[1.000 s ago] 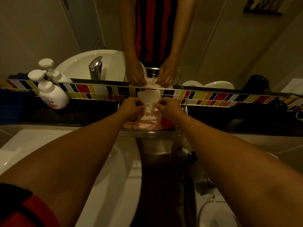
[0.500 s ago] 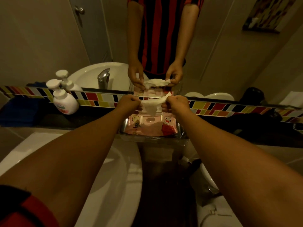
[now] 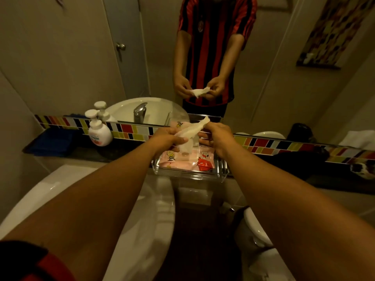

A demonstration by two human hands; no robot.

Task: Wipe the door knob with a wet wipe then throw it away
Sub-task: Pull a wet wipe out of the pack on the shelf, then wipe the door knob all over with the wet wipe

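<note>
While we hold the wet wipe (image 3: 190, 133) between our left hand (image 3: 168, 138) and right hand (image 3: 216, 136), fingers pinched on its ends above the pack (image 3: 182, 159) at the counter's back edge, we should free it fully, then bunch it; the door knob (image 3: 120, 46) shows only in the mirror.

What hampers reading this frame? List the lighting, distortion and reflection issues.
Head view: dim, warm yellowish light; wide-angle lens bows the sink rim and stretches the forearms; mirror doubles the wet wipe, held by left hand and right hand; door knob appears only as a reflection.
</note>
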